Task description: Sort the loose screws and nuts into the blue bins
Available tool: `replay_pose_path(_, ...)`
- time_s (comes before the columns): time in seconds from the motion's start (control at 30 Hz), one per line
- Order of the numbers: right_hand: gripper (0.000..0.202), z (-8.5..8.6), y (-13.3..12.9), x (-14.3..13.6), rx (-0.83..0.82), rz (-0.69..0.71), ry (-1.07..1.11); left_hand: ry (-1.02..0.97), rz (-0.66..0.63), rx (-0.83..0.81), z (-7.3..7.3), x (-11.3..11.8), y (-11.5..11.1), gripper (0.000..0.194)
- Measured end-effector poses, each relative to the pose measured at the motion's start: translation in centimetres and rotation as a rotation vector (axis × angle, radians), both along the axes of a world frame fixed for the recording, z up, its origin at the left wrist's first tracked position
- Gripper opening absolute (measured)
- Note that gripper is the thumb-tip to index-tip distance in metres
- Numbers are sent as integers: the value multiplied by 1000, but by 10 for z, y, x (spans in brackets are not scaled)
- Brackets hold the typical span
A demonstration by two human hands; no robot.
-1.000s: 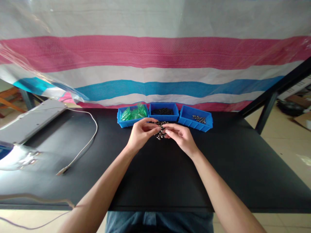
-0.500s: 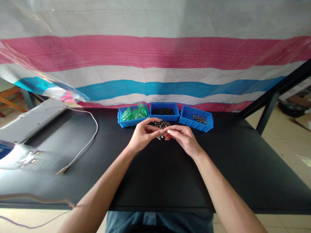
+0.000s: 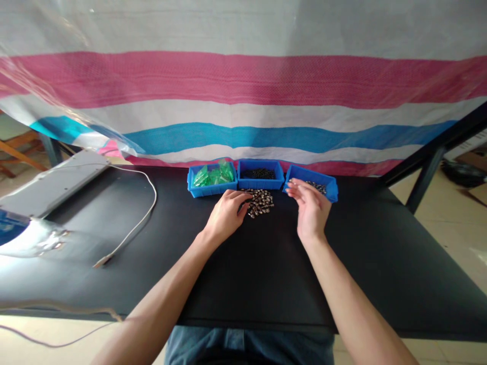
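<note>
My left hand (image 3: 225, 215) is at the left edge of a pile of small shiny metal fittings (image 3: 262, 201) on the black table. Its thumb and forefinger are apart beside the fittings, with nothing visible between them. My right hand (image 3: 312, 209) is raised over the near left side of the right blue bin (image 3: 330, 191). Its fingers are bent and close together; anything at their tips is too small to make out. Small metal pieces (image 3: 318, 187) lie in that bin, partly hidden by the hand.
A middle blue bin (image 3: 260, 183) contains small dark pieces, and the left blue bin (image 3: 208, 191) green plastic ones. A white cable (image 3: 141, 223) curves over the table (image 3: 258, 284) at left, near a grey metal box (image 3: 57, 182) and a clear plastic bag (image 3: 41, 241). Striped sheeting hangs behind.
My hands, previously together in front of the pile, have separated. The right one has moved right to the right bin; the left has shifted slightly left, uncovering more of the fittings.
</note>
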State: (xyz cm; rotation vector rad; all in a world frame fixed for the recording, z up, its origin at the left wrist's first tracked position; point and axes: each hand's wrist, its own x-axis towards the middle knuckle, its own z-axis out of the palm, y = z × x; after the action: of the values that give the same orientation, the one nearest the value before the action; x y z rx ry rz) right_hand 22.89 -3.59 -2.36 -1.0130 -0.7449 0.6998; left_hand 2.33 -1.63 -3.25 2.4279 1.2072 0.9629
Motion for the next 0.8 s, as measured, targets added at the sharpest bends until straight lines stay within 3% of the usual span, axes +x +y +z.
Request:
replay_pose_path(0.07, 21, -5, 6, 9, -22, -182, -7, 44, -9, 11, -4, -1, 1, 25)
replay_pose_path(0.13, 31, -10, 10, 18, -49, -233, 8, 72, -14, 18, -7, -2, 3, 25)
replay_pose_path(0.27, 37, -11, 12, 25, -71, -204, 2, 105, -6, 18, -10, -4, 5, 24)
replay_pose_path(0.6, 27, 1, 2, 7, -110, -7, -112, 48, 32, -13, -8, -7, 5, 22)
replay_pose_path(0.8, 25, 2, 1, 5, -120, 36, -103, -71, 33, -145, -8, -7, 7, 13)
